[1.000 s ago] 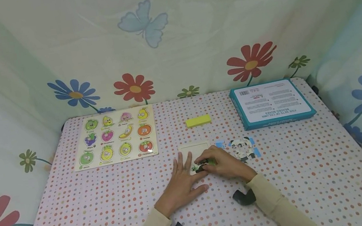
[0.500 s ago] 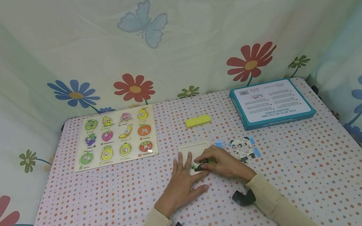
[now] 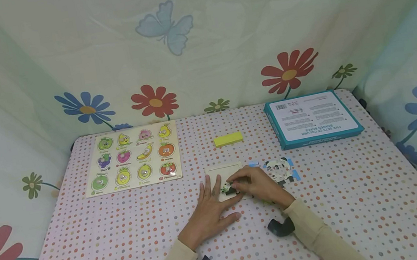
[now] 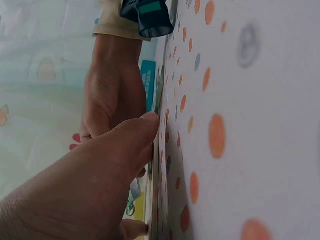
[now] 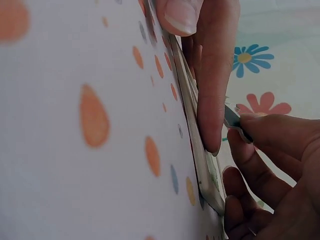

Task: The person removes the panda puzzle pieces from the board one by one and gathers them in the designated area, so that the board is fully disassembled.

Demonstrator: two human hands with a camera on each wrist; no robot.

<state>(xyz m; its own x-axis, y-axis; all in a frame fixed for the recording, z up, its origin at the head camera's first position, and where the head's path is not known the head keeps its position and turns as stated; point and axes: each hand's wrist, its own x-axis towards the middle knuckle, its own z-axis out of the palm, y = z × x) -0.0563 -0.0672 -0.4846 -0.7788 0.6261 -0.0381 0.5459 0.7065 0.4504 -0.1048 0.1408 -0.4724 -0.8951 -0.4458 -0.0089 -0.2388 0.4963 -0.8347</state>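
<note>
A small wooden puzzle tray (image 3: 224,166) lies mid-table. My left hand (image 3: 210,217) rests on its near left part with straight, spread fingers. My right hand (image 3: 258,185) pinches a dark puzzle piece (image 5: 232,117) between thumb and finger, tilted up off the tray in the right wrist view. A green and white patch of picture (image 3: 224,188) shows in the tray between the two hands. Right of the tray lie several loose panda puzzle pieces (image 3: 277,169), partly hidden by my right hand. In the left wrist view, my left thumb (image 4: 135,132) stretches beside the tray.
A fruit picture board (image 3: 132,159) lies at the back left. Behind the tray is a yellow block (image 3: 228,139). At the back right sits a teal box (image 3: 314,118). The dotted tablecloth (image 3: 108,244) covers the table, with a flowered curtain (image 3: 218,34) behind.
My right hand has shifted slightly, lifting and tilting the dark piece. The green bit by its fingers is no longer seen there, and some green shows below the hand. My left hand stays put.
</note>
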